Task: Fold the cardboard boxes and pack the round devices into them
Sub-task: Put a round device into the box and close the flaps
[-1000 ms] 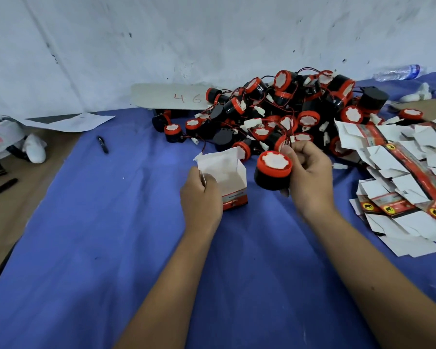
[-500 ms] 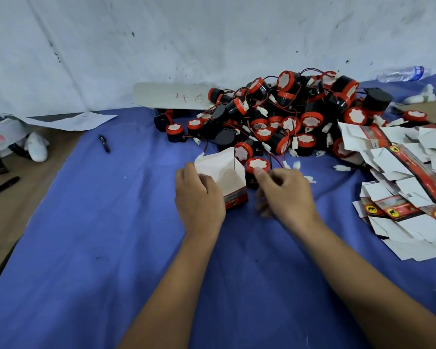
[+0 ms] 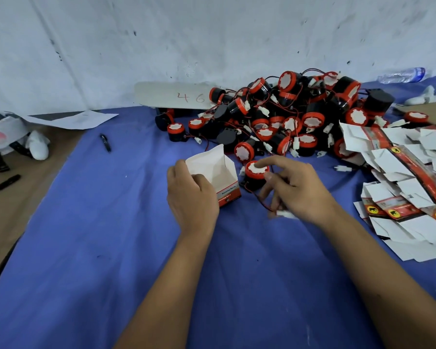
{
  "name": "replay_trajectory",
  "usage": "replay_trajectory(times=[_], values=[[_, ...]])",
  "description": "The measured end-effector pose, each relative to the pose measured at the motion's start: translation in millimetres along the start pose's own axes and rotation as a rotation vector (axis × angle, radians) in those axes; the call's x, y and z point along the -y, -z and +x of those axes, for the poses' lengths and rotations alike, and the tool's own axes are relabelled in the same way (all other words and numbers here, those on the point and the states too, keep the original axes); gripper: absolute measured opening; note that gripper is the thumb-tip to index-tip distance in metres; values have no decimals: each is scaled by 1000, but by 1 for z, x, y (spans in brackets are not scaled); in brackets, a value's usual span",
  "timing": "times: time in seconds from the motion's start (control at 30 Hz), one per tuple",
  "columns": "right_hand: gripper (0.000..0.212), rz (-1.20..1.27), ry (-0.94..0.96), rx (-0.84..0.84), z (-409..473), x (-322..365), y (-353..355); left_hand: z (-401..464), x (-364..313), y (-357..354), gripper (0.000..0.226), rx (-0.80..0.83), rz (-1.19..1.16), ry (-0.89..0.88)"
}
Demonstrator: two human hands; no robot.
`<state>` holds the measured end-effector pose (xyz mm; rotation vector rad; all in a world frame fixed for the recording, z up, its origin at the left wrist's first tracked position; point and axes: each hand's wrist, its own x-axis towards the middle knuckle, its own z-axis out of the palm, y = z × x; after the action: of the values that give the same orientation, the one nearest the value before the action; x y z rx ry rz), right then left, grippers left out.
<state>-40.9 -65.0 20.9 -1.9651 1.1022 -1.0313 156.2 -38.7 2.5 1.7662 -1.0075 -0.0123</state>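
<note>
A small white box (image 3: pixel 220 172) with a red base stands open-topped on the blue cloth (image 3: pixel 111 248), and my left hand (image 3: pixel 191 197) grips its near left side. Just right of it sits one round device (image 3: pixel 256 172), black with a red rim and a white top. My right hand (image 3: pixel 297 190) has its index finger on the device's top and its thumb at its side. The device's red wire and white connector (image 3: pixel 286 214) trail under that hand's curled lower fingers; the grip there is blurred.
A heap of round devices (image 3: pixel 300 117) lies behind. Flat unfolded boxes (image 3: pixel 408 177) spread at the right. A cardboard strip marked 46 (image 3: pixel 176 95), a pen (image 3: pixel 105 143), paper (image 3: pixel 71 119), a bottle (image 3: pixel 400 75) and a grey strap item (image 3: pixel 0 132) are farther off.
My right hand brought the round device down from the air and set it on the cloth beside the box. My left hand kept its hold on the box.
</note>
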Motion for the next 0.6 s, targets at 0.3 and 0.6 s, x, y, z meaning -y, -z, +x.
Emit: replay_trajectory(times=[0.3, 0.6], values=[[79, -505, 111, -16, 10, -24, 1, 0, 1, -1, 16, 32, -13, -24], [54, -500, 58, -3, 17, -32, -9, 1, 3, -1, 15, 37, -10, -44]])
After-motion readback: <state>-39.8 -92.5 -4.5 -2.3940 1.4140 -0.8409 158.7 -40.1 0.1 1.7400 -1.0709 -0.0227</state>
